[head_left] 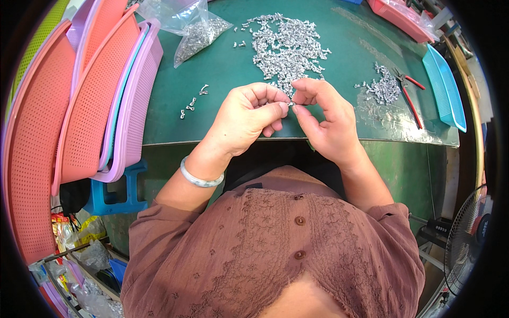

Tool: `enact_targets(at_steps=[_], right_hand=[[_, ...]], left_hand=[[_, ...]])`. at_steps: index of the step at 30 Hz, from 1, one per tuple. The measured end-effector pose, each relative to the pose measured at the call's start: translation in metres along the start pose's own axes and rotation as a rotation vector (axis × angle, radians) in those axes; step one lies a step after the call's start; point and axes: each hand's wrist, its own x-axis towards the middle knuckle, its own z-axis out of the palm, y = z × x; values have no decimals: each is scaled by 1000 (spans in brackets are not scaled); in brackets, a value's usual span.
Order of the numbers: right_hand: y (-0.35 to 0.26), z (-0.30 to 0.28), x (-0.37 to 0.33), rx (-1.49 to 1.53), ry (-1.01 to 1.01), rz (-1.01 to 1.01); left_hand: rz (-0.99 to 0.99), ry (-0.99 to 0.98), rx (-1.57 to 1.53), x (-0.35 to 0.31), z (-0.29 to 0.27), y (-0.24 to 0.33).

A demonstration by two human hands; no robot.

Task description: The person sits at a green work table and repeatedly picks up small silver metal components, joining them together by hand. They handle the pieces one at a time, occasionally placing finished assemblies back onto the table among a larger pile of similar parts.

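Note:
My left hand pinches a tiny silvery metal piece between thumb and forefinger, just above the table's near edge. Facing it, my right hand has its thumb and a fingertip at the other end of that piece; the piece is mostly covered by fingers. Directly beyond my hands spreads a large pile of small silvery metal pieces. To the right lies a smaller pile, beside red-handled pliers with their handles apart. Several loose pieces lie to the left of my left hand.
A clear plastic bag of metal pieces rests on the green table. Nested pink and purple perforated baskets stand at left, above a blue stool. A light-blue basket sits at the right edge; a fan stands lower right.

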Motion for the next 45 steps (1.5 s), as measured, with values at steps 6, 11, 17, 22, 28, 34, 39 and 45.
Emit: enact_targets(at_steps=[6, 11, 17, 22, 28, 34, 39, 45], right_hand=[[-1, 0, 0, 3, 3, 6], [0, -5, 3, -6, 4, 25], [18, -23, -3, -395, -36, 120], [17, -23, -5, -475, -68, 100], [18, -19, -5, -349, -22, 15], [3, -15, 2, -206, -8, -78], [1, -14, 2, -171, -32, -114], [11, -16, 1, -246, -19, -28]], left_hand=[[7, -3, -5, 0, 0, 0], [20, -16, -26, 2, -2, -2], [-27, -53, -215, 6, -10, -3], [-35, -59, -253, 7, -5, -1], [-71, -40, -141, 8, -1, -1], [-90, -30, 0, 7, 7, 4], [-87, -69, 30, 8, 7, 3], [-62, -40, -26, 7, 5, -1]])
